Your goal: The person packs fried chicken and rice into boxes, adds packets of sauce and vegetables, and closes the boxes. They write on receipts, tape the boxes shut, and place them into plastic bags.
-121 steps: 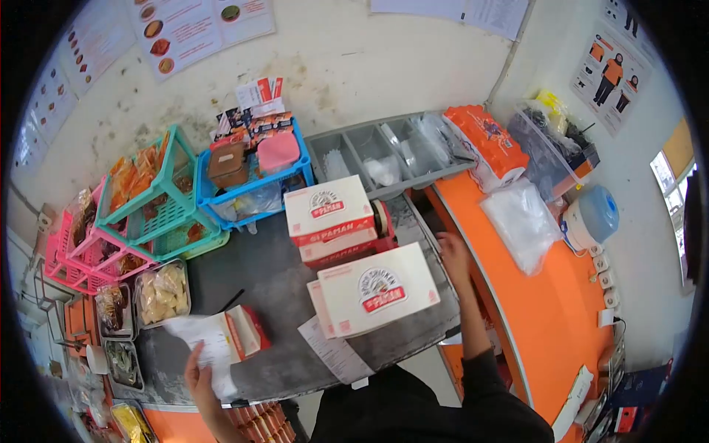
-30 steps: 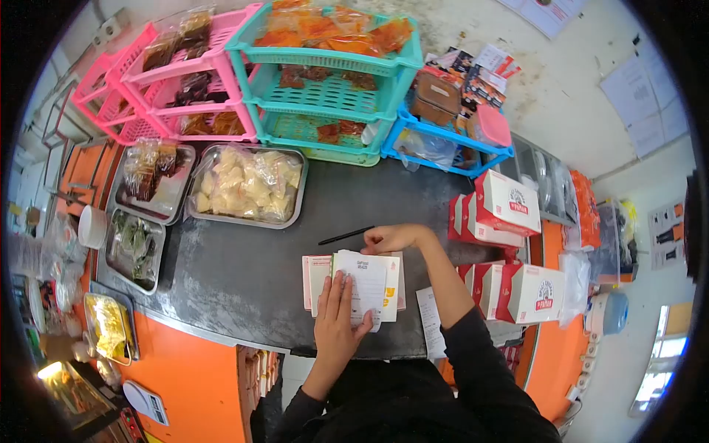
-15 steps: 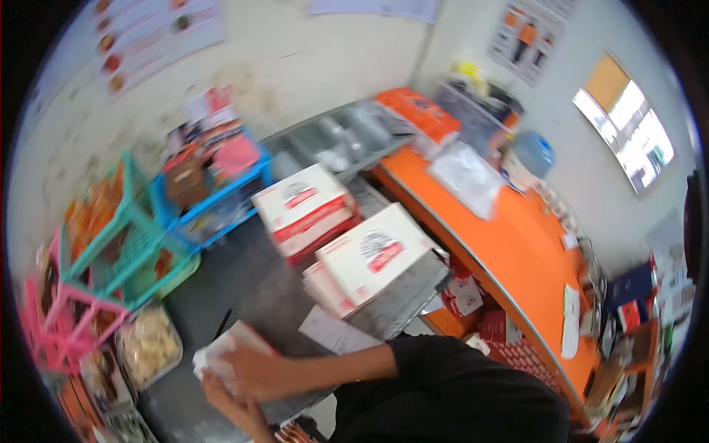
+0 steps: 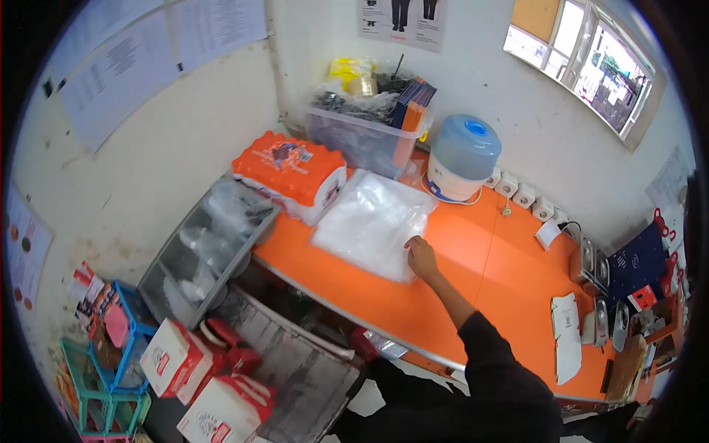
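Note:
My right hand [image 4: 422,258] reaches over the orange table [image 4: 450,303] and pinches the right edge of a stack of clear plastic bags [image 4: 373,221]. The bags lie flat beside an orange shrink-wrapped pack [image 4: 292,171]. My left hand does not show in this view. At the lower left, white-and-red boxes [image 4: 171,356] stand on the dark counter.
Behind the bags are a clear plastic bin [image 4: 362,140] and a blue-topped water dispenser [image 4: 465,155]. A grey divided tray [image 4: 193,247] with plastic items sits at left, near blue and green baskets [image 4: 125,347]. Sockets [image 4: 524,195] line the wall.
The view has swung right toward the orange table. My right hand has left the small white box on the dark counter and now touches the plastic bags. My left hand has gone out of view.

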The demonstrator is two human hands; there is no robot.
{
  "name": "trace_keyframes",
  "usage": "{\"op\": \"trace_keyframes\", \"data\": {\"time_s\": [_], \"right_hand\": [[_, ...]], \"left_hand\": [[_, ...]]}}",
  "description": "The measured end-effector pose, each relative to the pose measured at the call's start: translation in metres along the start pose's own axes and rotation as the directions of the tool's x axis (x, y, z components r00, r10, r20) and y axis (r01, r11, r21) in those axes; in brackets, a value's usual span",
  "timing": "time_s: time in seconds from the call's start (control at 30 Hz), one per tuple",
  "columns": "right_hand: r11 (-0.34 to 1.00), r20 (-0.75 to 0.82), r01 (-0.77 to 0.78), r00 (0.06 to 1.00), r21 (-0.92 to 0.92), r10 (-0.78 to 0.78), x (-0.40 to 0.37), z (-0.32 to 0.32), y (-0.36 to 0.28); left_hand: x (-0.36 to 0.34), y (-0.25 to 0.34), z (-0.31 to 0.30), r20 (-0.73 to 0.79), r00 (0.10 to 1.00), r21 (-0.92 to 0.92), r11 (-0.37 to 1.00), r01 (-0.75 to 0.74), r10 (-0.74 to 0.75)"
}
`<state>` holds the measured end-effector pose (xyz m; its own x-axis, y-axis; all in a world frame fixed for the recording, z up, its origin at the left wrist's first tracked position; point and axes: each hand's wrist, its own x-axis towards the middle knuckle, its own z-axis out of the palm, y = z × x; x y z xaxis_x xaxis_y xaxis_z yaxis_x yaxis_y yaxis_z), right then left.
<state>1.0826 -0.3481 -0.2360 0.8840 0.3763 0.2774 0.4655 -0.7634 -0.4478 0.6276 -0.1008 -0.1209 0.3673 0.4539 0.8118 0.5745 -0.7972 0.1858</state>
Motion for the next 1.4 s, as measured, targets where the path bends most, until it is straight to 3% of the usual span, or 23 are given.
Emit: {"op": "trace_keyframes", "data": {"time_s": [0.03,0.1,0.2,0.23,0.27,0.3,0.33,0.4,0.5,0.53,0.6,0.73,0.83,0.97,1.03,1.07,1.1,1.17,1.2,1.23,1.27,1.33,1.4], "right_hand": [[1.0,0.003,-0.008,1.0,0.008,0.008,0.017,0.003,0.018],[0.913,0.184,0.373,0.921,-0.164,-0.343,0.051,0.005,0.041],[0.863,0.283,0.505,0.827,0.006,-0.486,0.099,0.002,0.05],[0.865,0.293,0.501,0.825,0.019,-0.484,0.112,0.003,0.045],[0.875,0.207,0.308,0.892,0.374,-0.403,0.124,0.004,0.038],[0.725,0.165,0.099,0.944,0.682,-0.285,0.135,0.004,0.036],[0.721,0.175,0.088,0.943,0.688,-0.282,0.143,0.002,0.039],[0.886,0.595,0.143,0.692,0.441,-0.408,0.156,0.0,0.046],[0.736,0.447,0.53,0.585,0.42,-0.677,0.119,0.02,0.077],[0.728,0.455,0.536,0.568,0.427,-0.686,0.128,0.01,0.074],[0.799,0.838,0.562,0.314,0.214,-0.446,0.133,-0.011,0.067],[0.732,0.735,0.653,0.397,0.194,-0.549,0.141,-0.01,0.054],[0.676,0.774,0.704,0.297,0.218,-0.559,0.16,-0.002,0.047],[0.745,0.677,0.581,0.405,0.328,-0.614,0.158,0.001,0.065],[0.713,0.536,-0.066,0.709,0.698,-0.459,0.164,-0.016,0.062],[0.675,0.251,-0.009,0.932,0.738,-0.263,0.162,-0.032,0.059],[0.785,-0.002,0.104,0.992,0.611,-0.129,0.177,-0.053,0.074],[0.954,-0.411,0.222,0.903,0.203,-0.123,0.197,-0.165,0.093],[0.964,-0.507,0.265,0.835,0.035,-0.211,0.191,-0.234,0.086],[0.948,-0.531,0.309,0.793,-0.069,-0.297,0.178,-0.294,0.068],[0.935,-0.506,0.348,0.795,-0.072,-0.335,0.164,-0.322,0.047],[0.853,-0.146,0.518,0.85,0.063,-0.505,0.107,-0.317,-0.003],[0.753,0.399,0.605,0.643,0.26,-0.654,0.052,-0.29,-0.058]], "left_hand": [[0.003,0.03,0.023,0.073,0.997,-0.126,0.992,-0.011,0.02],[0.008,0.088,0.06,0.213,0.963,-0.374,0.924,-0.078,0.167],[0.048,0.167,0.1,0.31,0.783,-0.692,0.693,-0.203,0.539],[0.049,0.187,0.122,0.38,0.776,-0.77,0.637,-0.036,0.504],[0.044,0.206,0.152,0.451,0.757,-0.816,0.563,0.135,0.473],[0.042,0.229,0.18,0.553,0.707,-0.782,0.567,0.257,0.441],[0.042,0.251,0.208,0.646,0.642,-0.734,0.568,0.374,0.413],[0.04,0.292,0.265,0.49,0.652,-0.794,0.605,0.06,0.579],[0.027,0.326,0.318,0.691,0.484,-0.683,0.705,0.191,0.538],[0.024,0.33,0.333,0.699,0.49,-0.673,0.712,0.202,0.521],[0.017,0.324,0.352,0.802,0.425,-0.513,0.848,0.132,0.419],[0.046,0.322,0.351,0.838,0.306,-0.515,0.84,0.168,0.452],[0.048,0.318,0.347,0.843,0.289,-0.503,0.855,0.126,0.453],[0.035,0.314,0.344,0.851,0.319,-0.473,0.872,0.125,0.417],[0.036,0.316,0.35,0.843,0.337,-0.504,0.837,0.216,0.42],[0.038,0.316,0.349,0.839,0.348,-0.516,0.816,0.261,0.419],[0.04,0.317,0.346,0.835,0.358,-0.528,0.793,0.305,0.418],[0.025,0.314,0.346,0.855,0.366,-0.467,0.852,0.235,0.367],[0.026,0.308,0.337,0.851,0.334,-0.519,0.75,0.41,0.406],[0.009,0.306,0.334,0.742,0.514,-0.654,0.633,0.415,0.43],[-0.008,0.303,0.332,0.601,0.671,-0.777,0.515,0.362,0.435],[0.042,0.305,0.251,0.684,0.586,-0.719,0.267,0.642,0.434],[0.079,0.3,0.174,0.486,0.825,-0.874,0.164,0.457,0.29]]}}
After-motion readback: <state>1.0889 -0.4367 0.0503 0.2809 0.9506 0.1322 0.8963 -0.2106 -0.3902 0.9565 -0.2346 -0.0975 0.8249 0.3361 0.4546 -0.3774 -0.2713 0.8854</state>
